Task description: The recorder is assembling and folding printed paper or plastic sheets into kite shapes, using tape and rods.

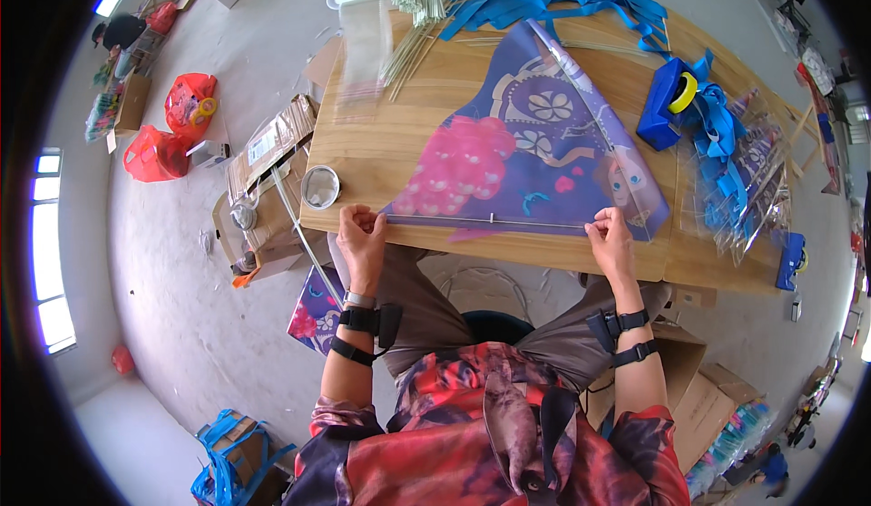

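A purple printed kite sail (553, 184) lies on the wooden table, pink bubbles and part of a cartoon figure on it. Along its near edge runs a thin pale rod (535, 224) with a small white fitting (492, 218) around its middle. My left hand (361, 245) pinches the rod's left end at the sail's left corner. Toward the right end, my right hand (611, 241) pinches the rod and sail edge between thumb and fingers. A lighter folded strip (581, 79) runs down the sail's right side.
Thin pale rods (417, 57) and blue ribbons (562, 2) lie at the table's far side. A blue tape dispenser (664, 107) and clear plastic bags (748, 179) are on the right. A round tin (320, 186) stands by the left edge, above an open carton (259, 243).
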{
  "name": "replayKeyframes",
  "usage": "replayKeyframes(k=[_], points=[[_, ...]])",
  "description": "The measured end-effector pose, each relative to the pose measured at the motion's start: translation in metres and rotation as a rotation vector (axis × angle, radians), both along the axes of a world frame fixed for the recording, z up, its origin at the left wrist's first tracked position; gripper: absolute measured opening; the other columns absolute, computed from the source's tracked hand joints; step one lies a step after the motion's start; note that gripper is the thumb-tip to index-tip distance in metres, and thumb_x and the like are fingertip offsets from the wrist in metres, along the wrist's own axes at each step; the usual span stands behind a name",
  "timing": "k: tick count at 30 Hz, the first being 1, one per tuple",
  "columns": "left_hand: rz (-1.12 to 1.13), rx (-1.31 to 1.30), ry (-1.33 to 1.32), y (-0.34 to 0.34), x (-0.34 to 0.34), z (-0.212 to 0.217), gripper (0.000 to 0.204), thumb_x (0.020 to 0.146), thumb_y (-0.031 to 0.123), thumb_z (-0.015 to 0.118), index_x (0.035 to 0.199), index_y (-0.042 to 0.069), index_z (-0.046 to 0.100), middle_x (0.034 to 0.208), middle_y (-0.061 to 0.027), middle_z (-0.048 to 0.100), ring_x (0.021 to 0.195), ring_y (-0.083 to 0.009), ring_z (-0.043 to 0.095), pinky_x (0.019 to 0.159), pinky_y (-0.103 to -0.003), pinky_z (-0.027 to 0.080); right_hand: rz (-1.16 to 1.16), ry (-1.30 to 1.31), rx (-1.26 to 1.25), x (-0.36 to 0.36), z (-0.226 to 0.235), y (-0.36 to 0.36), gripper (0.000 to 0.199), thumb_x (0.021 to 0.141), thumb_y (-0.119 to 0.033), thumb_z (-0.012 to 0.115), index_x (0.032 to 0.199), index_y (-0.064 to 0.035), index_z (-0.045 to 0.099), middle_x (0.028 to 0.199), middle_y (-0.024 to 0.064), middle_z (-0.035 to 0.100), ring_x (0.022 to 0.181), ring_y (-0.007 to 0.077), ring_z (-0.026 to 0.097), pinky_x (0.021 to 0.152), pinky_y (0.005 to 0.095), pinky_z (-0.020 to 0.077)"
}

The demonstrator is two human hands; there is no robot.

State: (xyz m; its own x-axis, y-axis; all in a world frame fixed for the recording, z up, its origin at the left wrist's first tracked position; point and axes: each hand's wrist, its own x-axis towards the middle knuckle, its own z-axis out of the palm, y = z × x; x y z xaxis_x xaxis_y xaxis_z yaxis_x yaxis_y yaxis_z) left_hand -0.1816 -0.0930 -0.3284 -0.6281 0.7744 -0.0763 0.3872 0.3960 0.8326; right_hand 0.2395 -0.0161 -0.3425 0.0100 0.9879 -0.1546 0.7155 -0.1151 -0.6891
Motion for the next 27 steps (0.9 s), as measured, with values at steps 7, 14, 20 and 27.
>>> replayKeyframes(k=[7, 14, 20, 27], points=[[-0.004, -0.010, -0.020, 0.000, -0.002, -0.003, 0.027, 0.089, 0.007, 0.079, 0.106, -0.001, 0.060, 0.089, -0.0083, 0.072, 0.081, -0.0130, 0.070, 0.077, -0.026, 0.057, 0.009, 0.003, 0.007, -0.001, 0.002, 0.000, 0.028, 0.090, -0.005, 0.074, 0.109, -0.0032, 0.053, 0.084, 0.0106, 0.070, 0.075, 0.0240, 0.070, 0.073, 0.0364, 0.0554], [0.008, 0.016, -0.001, 0.000, 0.001, -0.003, 0.027, 0.087, 0.002, 0.077, 0.106, -0.001, 0.058, 0.086, -0.0092, 0.072, 0.077, -0.0133, 0.070, 0.074, -0.026, 0.057, 0.009, -0.023, 0.012, -0.007, 0.002, -0.001, 0.028, 0.090, -0.004, 0.074, 0.108, -0.0034, 0.052, 0.083, 0.0112, 0.070, 0.074, 0.0247, 0.071, 0.072, 0.0369, 0.0557], [0.013, -0.027, 0.084, 0.003, 0.008, 0.007, 0.027, 0.088, 0.008, 0.079, 0.106, 0.000, 0.061, 0.087, -0.0098, 0.075, 0.080, -0.0153, 0.074, 0.076, -0.027, 0.059, -0.007, -0.052, 0.057, -0.007, -0.003, -0.003, 0.029, 0.089, -0.002, 0.074, 0.107, -0.0037, 0.052, 0.081, 0.0115, 0.069, 0.072, 0.0251, 0.070, 0.069, 0.0374, 0.0555], [0.008, 0.019, 0.063, 0.002, 0.007, -0.005, 0.027, 0.088, 0.002, 0.076, 0.107, 0.000, 0.058, 0.086, -0.0089, 0.071, 0.077, -0.0138, 0.070, 0.073, -0.027, 0.057, -0.005, -0.079, 0.068, -0.013, -0.001, -0.004, 0.029, 0.088, -0.001, 0.074, 0.105, -0.0042, 0.051, 0.078, 0.0110, 0.067, 0.070, 0.0265, 0.069, 0.068, 0.0395, 0.0542]])
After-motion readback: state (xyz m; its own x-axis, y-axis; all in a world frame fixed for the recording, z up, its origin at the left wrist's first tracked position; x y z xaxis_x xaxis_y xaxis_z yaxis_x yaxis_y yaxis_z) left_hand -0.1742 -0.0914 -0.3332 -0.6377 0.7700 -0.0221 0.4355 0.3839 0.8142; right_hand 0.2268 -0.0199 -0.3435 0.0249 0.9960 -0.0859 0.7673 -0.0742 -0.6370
